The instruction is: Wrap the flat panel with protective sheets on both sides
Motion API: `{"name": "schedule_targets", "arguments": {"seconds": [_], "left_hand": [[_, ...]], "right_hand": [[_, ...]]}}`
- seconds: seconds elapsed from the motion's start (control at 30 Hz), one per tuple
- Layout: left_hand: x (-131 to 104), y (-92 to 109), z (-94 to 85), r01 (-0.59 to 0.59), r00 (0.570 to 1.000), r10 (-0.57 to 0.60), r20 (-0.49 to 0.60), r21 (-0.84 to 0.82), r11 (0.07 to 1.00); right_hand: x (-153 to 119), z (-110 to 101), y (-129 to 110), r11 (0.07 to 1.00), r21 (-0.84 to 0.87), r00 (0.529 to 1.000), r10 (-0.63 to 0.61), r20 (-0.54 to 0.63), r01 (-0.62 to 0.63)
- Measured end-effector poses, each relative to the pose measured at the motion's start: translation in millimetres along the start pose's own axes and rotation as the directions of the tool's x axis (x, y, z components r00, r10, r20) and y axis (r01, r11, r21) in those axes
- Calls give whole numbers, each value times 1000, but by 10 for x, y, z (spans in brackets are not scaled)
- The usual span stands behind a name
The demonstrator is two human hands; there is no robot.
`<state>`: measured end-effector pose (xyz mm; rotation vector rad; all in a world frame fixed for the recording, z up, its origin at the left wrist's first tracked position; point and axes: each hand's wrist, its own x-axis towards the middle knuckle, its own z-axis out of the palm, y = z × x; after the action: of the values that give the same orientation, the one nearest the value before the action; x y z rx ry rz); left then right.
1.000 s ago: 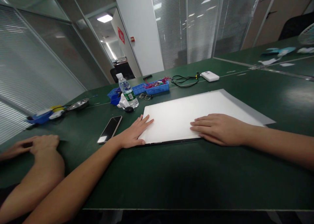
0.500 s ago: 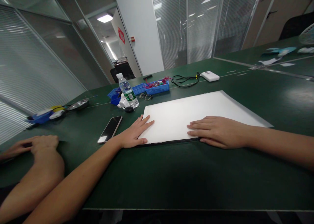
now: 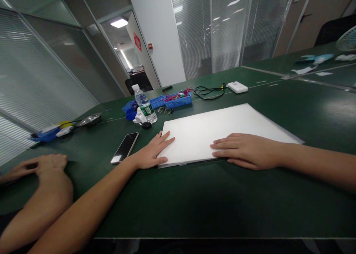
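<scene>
A flat white sheet lies on the green table, with a thin dark edge showing under its near side. A narrow translucent margin runs along its near and right borders; I cannot tell how many layers there are. My left hand rests on the near left corner with fingers spread, fingertips on the white surface. Flat on the near right part lies my right hand, fingers stretched out and pointing left. It covers some of the near edge. Neither hand grips anything.
Left of the sheet lie a phone and, farther back, a water bottle. Glasses, a blue tray of wires, a black cable and a white box stand behind. Another person's arm rests at left.
The sheet's right edge has shifted slightly left and toward me, and a translucent strip now shows past the near edge. My right fingertips have slid slightly left; my left hand has barely moved.
</scene>
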<state>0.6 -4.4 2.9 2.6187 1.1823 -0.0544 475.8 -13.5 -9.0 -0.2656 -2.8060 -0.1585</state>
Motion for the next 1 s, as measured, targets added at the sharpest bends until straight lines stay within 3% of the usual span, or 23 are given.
{"name": "schedule_targets", "arguments": {"seconds": [0.47, 1.0], "left_hand": [[-3, -45, 17, -9, 1000, 9, -10, 20, 1000], [-19, -44, 13, -32, 999, 33, -15, 13, 999]], "right_hand": [[-26, 70, 38, 996, 84, 999, 33, -23, -31], [-36, 65, 55, 993, 18, 992, 119, 33, -120]]}}
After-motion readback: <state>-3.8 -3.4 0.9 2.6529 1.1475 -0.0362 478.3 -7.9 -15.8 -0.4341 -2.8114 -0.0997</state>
